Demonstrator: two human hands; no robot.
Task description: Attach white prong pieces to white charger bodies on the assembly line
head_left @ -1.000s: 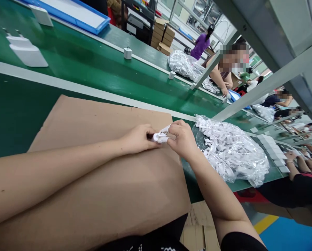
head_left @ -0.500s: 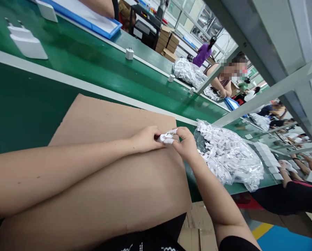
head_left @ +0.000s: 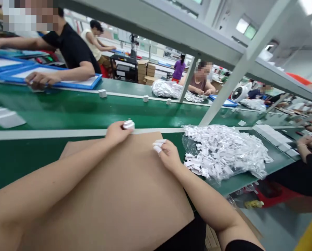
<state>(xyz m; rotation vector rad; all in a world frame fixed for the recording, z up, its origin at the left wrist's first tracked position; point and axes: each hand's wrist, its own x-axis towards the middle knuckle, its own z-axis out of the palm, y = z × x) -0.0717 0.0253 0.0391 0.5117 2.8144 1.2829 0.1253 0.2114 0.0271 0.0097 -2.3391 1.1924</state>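
My left hand (head_left: 116, 133) rests at the far edge of a brown cardboard sheet (head_left: 106, 184), pinching a small white plug-shaped part (head_left: 128, 124) at its fingertips. My right hand (head_left: 168, 156) is near the sheet's right side, with a small white plastic piece (head_left: 158, 146) held in its fingers. Part of that piece is hidden by the fingers. Next to my right hand lies a transparent plastic bag (head_left: 221, 153) full of white plastic pieces.
The sheet lies on a green conveyor belt (head_left: 67, 113) with a white rail. Small white chargers (head_left: 102, 93) stand along it. A white stack (head_left: 272, 135) lies to the right. Beyond, a co-worker's hand (head_left: 38, 79) rests on a blue-framed tray (head_left: 54, 82), and grey shelf uprights (head_left: 188, 80) cross the view.
My hands have moved apart, the left going up to the cardboard's far edge with a white part. The white item they held together is now separated. The view has swung level.
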